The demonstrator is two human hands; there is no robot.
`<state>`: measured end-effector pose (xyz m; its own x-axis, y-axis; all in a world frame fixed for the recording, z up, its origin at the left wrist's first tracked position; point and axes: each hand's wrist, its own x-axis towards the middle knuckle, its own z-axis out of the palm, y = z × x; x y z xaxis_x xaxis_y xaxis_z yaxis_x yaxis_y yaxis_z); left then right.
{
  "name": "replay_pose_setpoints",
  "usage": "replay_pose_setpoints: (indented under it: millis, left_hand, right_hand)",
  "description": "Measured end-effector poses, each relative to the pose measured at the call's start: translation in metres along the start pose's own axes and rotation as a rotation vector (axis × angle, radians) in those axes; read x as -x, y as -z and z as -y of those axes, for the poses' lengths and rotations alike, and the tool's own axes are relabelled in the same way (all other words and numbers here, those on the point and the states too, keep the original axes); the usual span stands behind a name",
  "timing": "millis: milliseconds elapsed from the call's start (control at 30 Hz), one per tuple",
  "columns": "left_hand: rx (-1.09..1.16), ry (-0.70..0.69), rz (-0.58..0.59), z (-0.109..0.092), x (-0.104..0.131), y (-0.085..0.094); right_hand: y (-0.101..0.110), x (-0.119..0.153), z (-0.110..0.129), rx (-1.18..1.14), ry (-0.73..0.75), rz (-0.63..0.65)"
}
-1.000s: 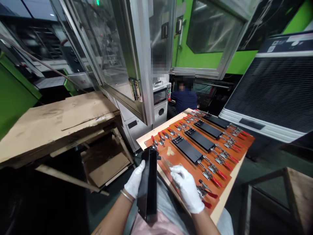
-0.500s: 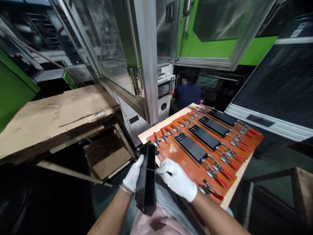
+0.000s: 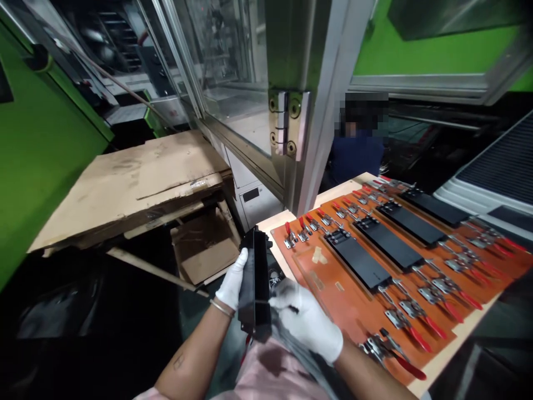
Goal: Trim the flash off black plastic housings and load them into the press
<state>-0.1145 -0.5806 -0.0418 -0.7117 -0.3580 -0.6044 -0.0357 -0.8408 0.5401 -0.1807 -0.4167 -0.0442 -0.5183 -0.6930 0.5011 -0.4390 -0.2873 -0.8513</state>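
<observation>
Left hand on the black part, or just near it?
Touching. In the head view the left hand wraps the left edge of the upright black part, gloved fingers pressed against its side with no gap showing.

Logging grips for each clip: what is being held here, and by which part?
A long black plastic part: the left hand grips its left edge at mid-length, and the right hand touches its lower right side.
</observation>
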Motion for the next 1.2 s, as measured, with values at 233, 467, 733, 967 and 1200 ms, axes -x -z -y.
replay_pose_setpoints:
  millis: [233, 467, 733, 967, 1200]
  left_hand:
    - [0.045, -0.129, -0.114, -0.001, -0.01, 0.006]
    - [0.001, -0.095, -0.074, -0.004, -0.022, 0.008]
    - [-0.015, -0.149, -0.116, -0.005, -0.03, 0.016]
    - [0.059, -0.178, -0.12, -0.001, -0.03, 0.019]
    - [0.039, -0.188, -0.126, 0.0, -0.032, 0.024]
  right_hand:
    - [0.0, 0.005, -0.002, -0.016, -0.138, -0.058]
    - [-0.003, 0.013, 0.003, -0.06, -0.247, -0.054]
    - [-0.012, 0.024, 0.003, 0.008, -0.166, -0.142]
    - [-0.018, 0.028, 0.007, 0.037, -0.251, -0.151]
    - [-0.016, 0.026, 0.011, 0.044, -0.094, -0.117]
